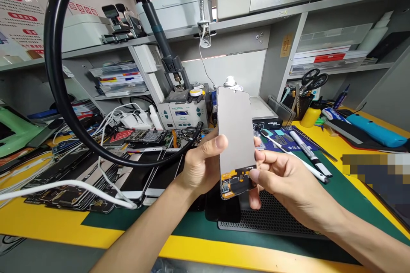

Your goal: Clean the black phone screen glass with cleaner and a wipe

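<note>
A phone screen panel (pixel 236 130) is held upright, its grey back facing me, with an orange and black flex circuit along the lower end. My left hand (pixel 201 162) is closed around its left edge, thumb lying on the grey back. My right hand (pixel 278 175) pinches the lower right edge, with the thumb on the flex circuit; some fingers are hidden behind the panel. Below it, a dark phone (pixel 222 209) lies partly on a black perforated mat (pixel 272 217). Several phones and screens, such as a white-framed phone (pixel 141 175), lie to the left.
A black hose (pixel 53 51) loops from a hot-air station (pixel 182 111) across the left. A white cable (pixel 64 185) runs over the stacked phone parts. A toothbrush (pixel 291 155), a marker (pixel 310 153), a yellow bottle (pixel 310 114) and scissors (pixel 314 79) are on the right.
</note>
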`<state>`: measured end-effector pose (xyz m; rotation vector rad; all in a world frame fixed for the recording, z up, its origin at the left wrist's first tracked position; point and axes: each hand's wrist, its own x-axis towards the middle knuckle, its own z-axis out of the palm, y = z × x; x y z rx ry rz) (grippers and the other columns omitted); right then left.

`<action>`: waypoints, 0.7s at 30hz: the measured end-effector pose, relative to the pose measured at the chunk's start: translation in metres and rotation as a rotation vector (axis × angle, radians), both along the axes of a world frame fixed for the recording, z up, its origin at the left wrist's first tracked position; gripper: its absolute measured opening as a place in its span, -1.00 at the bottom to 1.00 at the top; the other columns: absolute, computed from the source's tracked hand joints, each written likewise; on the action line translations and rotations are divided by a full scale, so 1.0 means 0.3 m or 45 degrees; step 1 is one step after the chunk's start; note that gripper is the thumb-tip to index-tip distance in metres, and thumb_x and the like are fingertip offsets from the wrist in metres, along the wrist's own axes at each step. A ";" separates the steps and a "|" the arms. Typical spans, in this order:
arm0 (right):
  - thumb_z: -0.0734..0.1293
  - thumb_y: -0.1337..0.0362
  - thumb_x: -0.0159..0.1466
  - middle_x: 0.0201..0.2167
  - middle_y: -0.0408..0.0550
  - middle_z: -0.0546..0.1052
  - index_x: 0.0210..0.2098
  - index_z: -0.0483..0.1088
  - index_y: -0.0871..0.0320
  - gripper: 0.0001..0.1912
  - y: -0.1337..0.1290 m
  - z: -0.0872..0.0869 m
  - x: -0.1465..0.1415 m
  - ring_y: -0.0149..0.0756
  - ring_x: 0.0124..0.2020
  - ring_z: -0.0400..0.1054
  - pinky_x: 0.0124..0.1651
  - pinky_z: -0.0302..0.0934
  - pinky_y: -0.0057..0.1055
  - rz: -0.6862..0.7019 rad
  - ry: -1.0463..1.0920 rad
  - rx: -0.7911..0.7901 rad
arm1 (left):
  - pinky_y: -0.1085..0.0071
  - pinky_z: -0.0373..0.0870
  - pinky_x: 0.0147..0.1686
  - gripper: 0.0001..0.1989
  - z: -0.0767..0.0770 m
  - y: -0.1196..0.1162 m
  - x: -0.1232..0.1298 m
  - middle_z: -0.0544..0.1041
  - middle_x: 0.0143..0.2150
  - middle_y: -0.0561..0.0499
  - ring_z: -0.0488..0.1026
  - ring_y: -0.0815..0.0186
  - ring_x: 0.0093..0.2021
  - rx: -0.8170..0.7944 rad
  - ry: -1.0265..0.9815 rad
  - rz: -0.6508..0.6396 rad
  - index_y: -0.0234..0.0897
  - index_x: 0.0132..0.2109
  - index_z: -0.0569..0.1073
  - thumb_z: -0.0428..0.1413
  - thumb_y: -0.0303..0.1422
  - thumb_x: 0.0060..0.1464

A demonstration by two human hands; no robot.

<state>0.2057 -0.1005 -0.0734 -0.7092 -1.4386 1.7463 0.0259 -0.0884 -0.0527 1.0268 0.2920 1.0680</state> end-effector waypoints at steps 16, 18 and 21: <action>0.38 0.20 0.31 -0.53 -0.16 0.51 -0.34 0.34 0.16 -0.81 0.004 0.000 -0.001 -0.40 -0.54 0.39 -0.35 0.27 -0.45 0.026 0.019 0.001 | 0.13 0.40 0.00 -0.50 0.002 -0.001 0.002 0.51 -0.04 -0.22 0.48 0.02 -0.05 -0.019 -0.007 -0.003 -0.34 0.02 0.45 0.20 -0.09 0.03; 0.38 0.19 0.30 -0.52 -0.14 0.51 -0.33 0.34 0.16 -0.81 0.001 0.002 0.000 -0.39 -0.52 0.39 -0.34 0.27 -0.44 0.033 0.013 0.000 | 0.13 0.39 0.02 -0.47 -0.001 -0.002 0.001 0.50 -0.03 -0.22 0.48 0.04 -0.06 -0.057 0.002 -0.001 -0.36 0.03 0.45 0.21 -0.09 0.00; 0.38 0.19 0.30 -0.51 -0.14 0.50 -0.29 0.33 0.16 -0.81 -0.009 0.010 0.001 -0.38 -0.50 0.36 -0.33 0.26 -0.43 0.037 -0.004 0.003 | 0.07 0.38 0.03 -0.41 -0.005 -0.003 0.000 0.50 -0.07 -0.23 0.48 0.04 -0.09 -0.102 0.023 0.007 -0.39 0.04 0.43 0.22 -0.07 -0.03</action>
